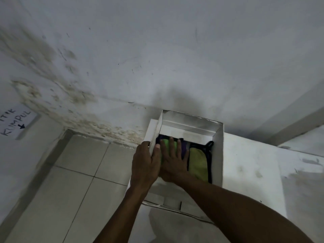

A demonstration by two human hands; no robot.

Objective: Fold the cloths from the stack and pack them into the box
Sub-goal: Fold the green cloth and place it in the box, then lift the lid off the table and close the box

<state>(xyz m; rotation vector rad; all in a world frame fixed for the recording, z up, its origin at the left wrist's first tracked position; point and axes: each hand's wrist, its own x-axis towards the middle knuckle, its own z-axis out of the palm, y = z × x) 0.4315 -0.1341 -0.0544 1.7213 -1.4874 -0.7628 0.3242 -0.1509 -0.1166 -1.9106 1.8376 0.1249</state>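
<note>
**Both hands at a white box of folded cloths**

White tabletop [254, 172], scuffed and smudged, carries an open white box [218, 155] set against a stained white wall [157, 50]. Inside the box lie folded cloths: a yellow-green cloth [198, 165] with dark edging fills the 3 o'clock side, and a second green cloth [168, 145] lies at the 9 o'clock side, with purple fabric [184, 149] showing between and beyond them at about 12 o'clock. The far end of the box floor, toward 12 o'clock, is bare white card.

The right hand [172, 162] lies flat on the green cloth on the 9 o'clock side, fingers spread and extended toward 12 o'clock, palm pressing down; it pinches nothing. The left hand [146, 163] sits just at 9 o'clock of it, cupped over the box's left wall, thumb lying inside against the cloth and the other fingers curled round the outer face of the wall. The two hands touch along their inner edges.

Outward, at 6 o'clock of the box, a flap of white card [168, 202] lies on the tabletop. At 9 o'clock and lower, a pale tiled floor [78, 172] runs beside the tabletop. Far at 9 o'clock, a paper sign [17, 122] is stuck to the wall, handwritten "KUMPUL" with an arrow; its upper line is cut off.
</note>
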